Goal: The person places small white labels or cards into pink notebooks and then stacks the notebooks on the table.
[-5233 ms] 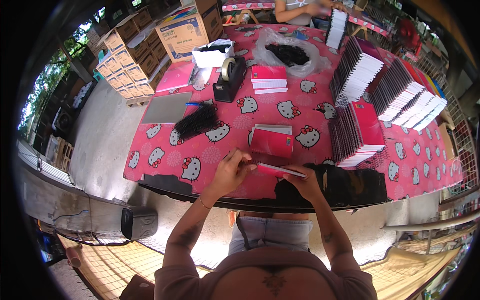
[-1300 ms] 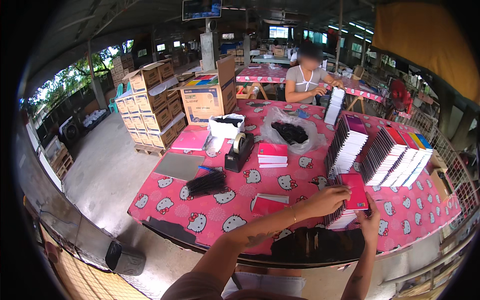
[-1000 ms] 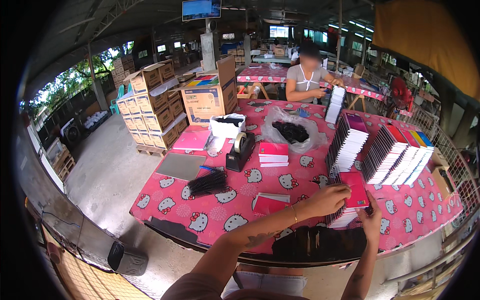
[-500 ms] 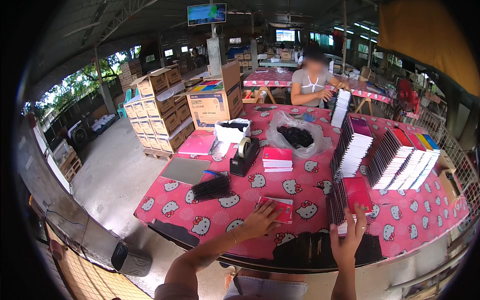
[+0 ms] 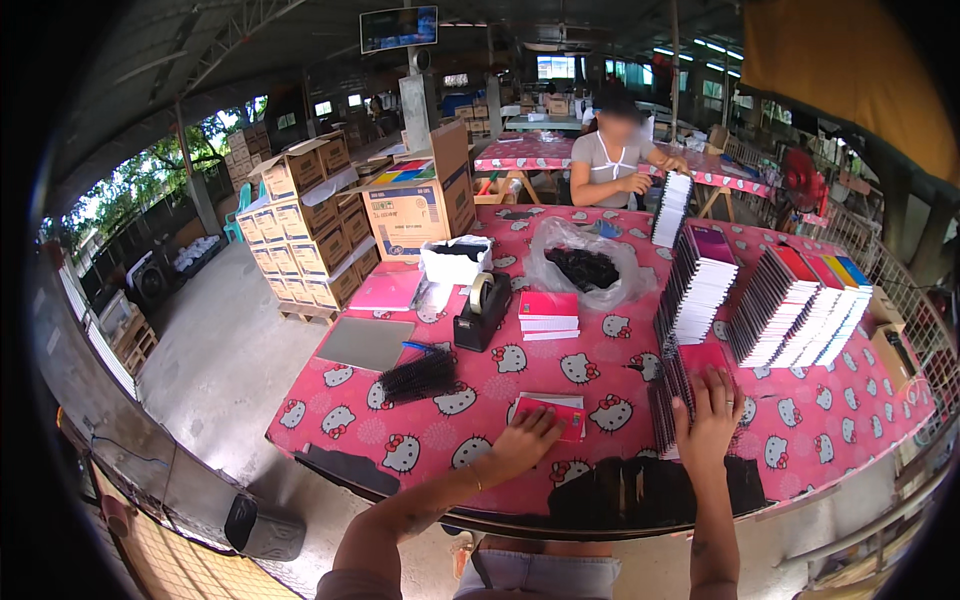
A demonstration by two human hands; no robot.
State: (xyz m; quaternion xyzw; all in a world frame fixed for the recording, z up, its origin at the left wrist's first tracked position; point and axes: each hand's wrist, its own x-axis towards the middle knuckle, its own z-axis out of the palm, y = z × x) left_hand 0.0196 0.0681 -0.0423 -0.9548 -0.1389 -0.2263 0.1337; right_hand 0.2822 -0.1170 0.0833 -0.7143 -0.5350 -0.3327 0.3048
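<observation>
My left hand [image 5: 528, 442] lies with its fingers stretched over a small red notebook [image 5: 570, 420] near the table's front edge. Under that notebook a white sheet or page edge shows. To the right, my right hand [image 5: 710, 415] rests its spread fingers on the red cover of the top notebook [image 5: 703, 358] in a short stack bound with black spirals. Its palm side is hidden from view. Just behind stands a taller stack of spiral notebooks [image 5: 700, 290] with a purple cover on top. A small pile of red-covered pads [image 5: 549, 315] sits farther back, left of it.
On the pink patterned table [image 5: 530, 375] are black spiral coils [image 5: 418, 375], a tape dispenser [image 5: 483, 315], a grey board [image 5: 366, 343] and a plastic bag [image 5: 590, 270] with black contents. More notebook stacks [image 5: 775, 310] stand right. Across the table a co-worker [image 5: 605, 165] handles spiral notebooks.
My right hand has moved up and forward onto the top notebook's cover. My left hand stays on the small red notebook. The view has shifted slightly.
</observation>
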